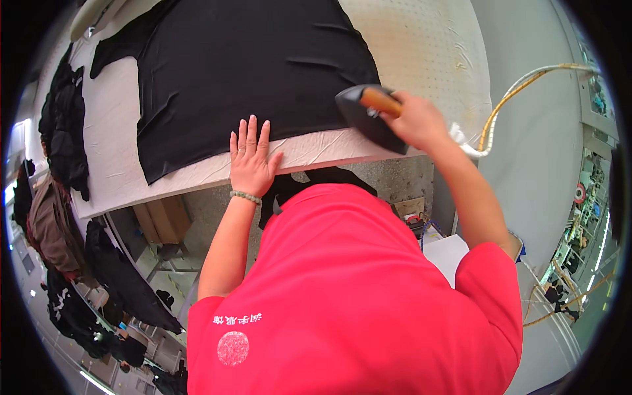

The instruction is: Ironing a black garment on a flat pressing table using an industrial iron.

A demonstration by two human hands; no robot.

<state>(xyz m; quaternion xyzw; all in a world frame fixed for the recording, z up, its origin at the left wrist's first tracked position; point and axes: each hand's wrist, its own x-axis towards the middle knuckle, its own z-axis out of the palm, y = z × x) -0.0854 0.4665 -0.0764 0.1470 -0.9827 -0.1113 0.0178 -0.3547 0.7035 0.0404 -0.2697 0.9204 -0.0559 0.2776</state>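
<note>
A black garment [243,72], shaped like a shirt with a sleeve at the far left, lies spread over the pale padded ironing table [434,52]. My left hand [251,158] rests flat at the near edge, fingers stretched onto the garment's lower border and palm over the table's rim. In my right hand [421,122] is an iron [372,118] with a dark body and an orange-brown handle. The iron sits at the garment's right near corner, partly over the pale cover; whether its sole touches the cloth cannot be told.
A white and yellow hose or cord [513,92] loops from near the iron to the right. Dark clothes [64,125] hang or lie along the left side, where a person in brown [56,224] is seen. Beneath the table stands a brown cardboard box [161,217].
</note>
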